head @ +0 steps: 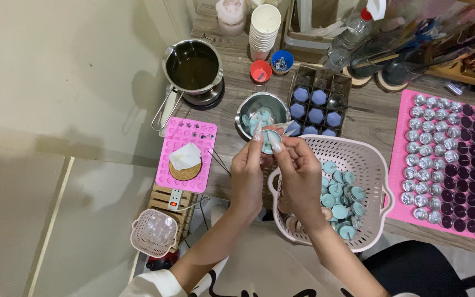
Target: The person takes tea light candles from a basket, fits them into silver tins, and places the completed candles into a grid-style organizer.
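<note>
Both hands meet over the table edge, holding one small round tealight cup with light blue wax (271,139). My left hand (248,176) pinches its left side with thumb and forefinger. On the cup's right side, the fingertips of my right hand (300,171) press against it. Just behind the cup stands a steel bowl (244,111) with pieces of blue wax in it. Under my right wrist sits a white perforated basket (372,159) holding several blue-filled cups.
A steel pot (194,65) of dark liquid sits on a small burner. A dark mould tray (317,104) holds blue wax shapes. A pink mat (471,165) carries rows of silver and dark cups. There is a pink mould (203,137), a paper cup stack (263,30) and a small basket (153,233).
</note>
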